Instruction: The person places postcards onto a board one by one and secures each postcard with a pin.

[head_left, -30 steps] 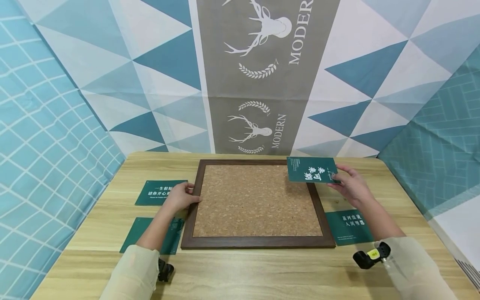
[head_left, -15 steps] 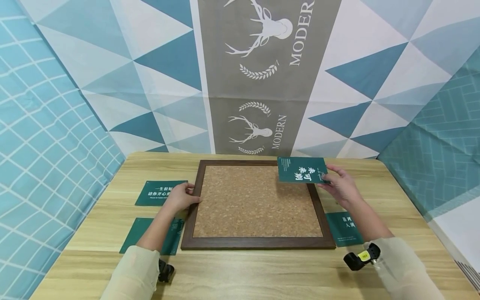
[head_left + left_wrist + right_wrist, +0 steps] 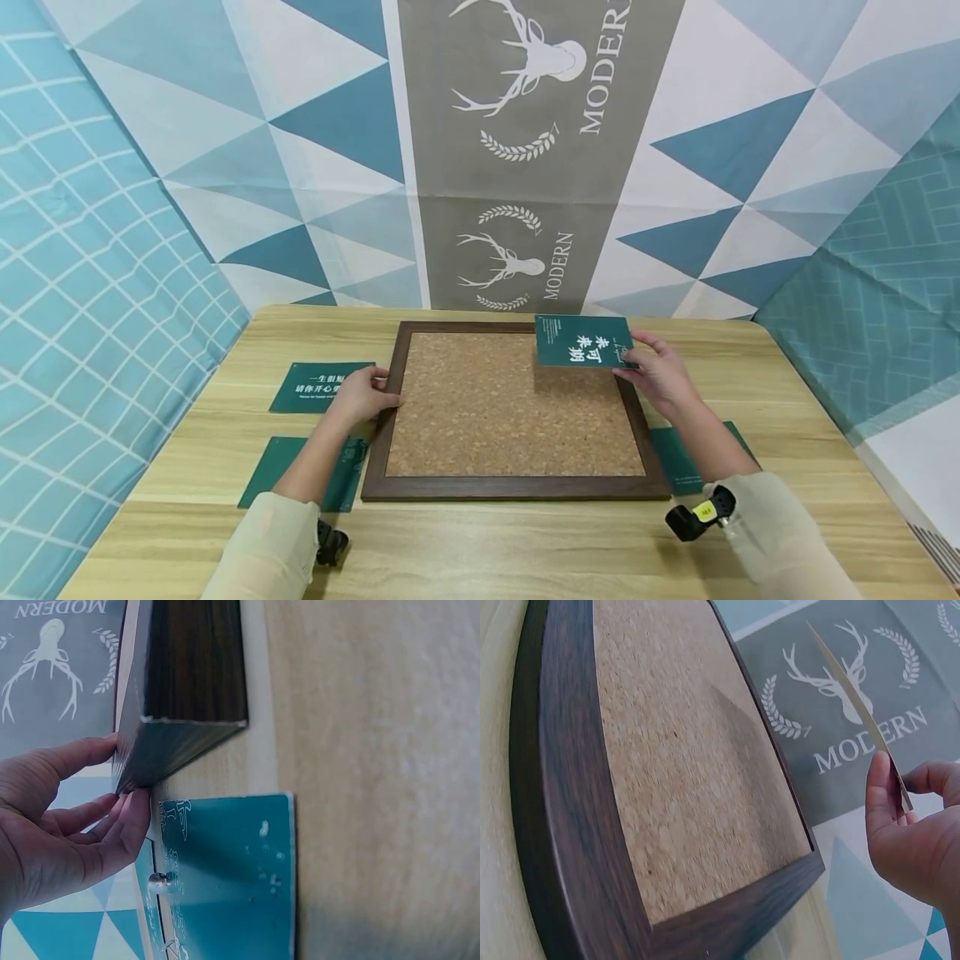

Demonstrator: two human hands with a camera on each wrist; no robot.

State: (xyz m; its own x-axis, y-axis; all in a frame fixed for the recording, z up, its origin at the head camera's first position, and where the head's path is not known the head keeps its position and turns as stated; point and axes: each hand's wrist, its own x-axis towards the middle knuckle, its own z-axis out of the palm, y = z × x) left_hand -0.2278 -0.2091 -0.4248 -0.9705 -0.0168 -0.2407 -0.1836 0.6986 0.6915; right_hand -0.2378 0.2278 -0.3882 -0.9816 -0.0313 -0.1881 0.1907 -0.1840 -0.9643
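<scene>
A cork board (image 3: 495, 425) in a dark brown wooden frame lies on the table. My left hand (image 3: 363, 396) grips the frame's left side; in the left wrist view, thumb and fingers of this hand (image 3: 71, 825) pinch its edge (image 3: 180, 742). Above the board's upper right part, my right hand (image 3: 658, 373) holds a green card (image 3: 577, 332) with white Chinese characters, pinched at its right edge. The right wrist view shows the card (image 3: 859, 705) nearly edge-on between thumb and fingers, apart from the cork (image 3: 682, 765), on which a shadow falls.
Two green cards lie left of the board, one farther back (image 3: 307, 392) and one nearer (image 3: 270, 475), partly under my left arm. Another green card (image 3: 678, 467) sits at the right, partly covered by my right forearm. A patterned wall cloth (image 3: 502, 167) rises behind the wooden table (image 3: 480, 550).
My right hand has carried the card leftward, farther over the cork. Its forearm now covers more of the card lying at the right. The left hand stays where it was.
</scene>
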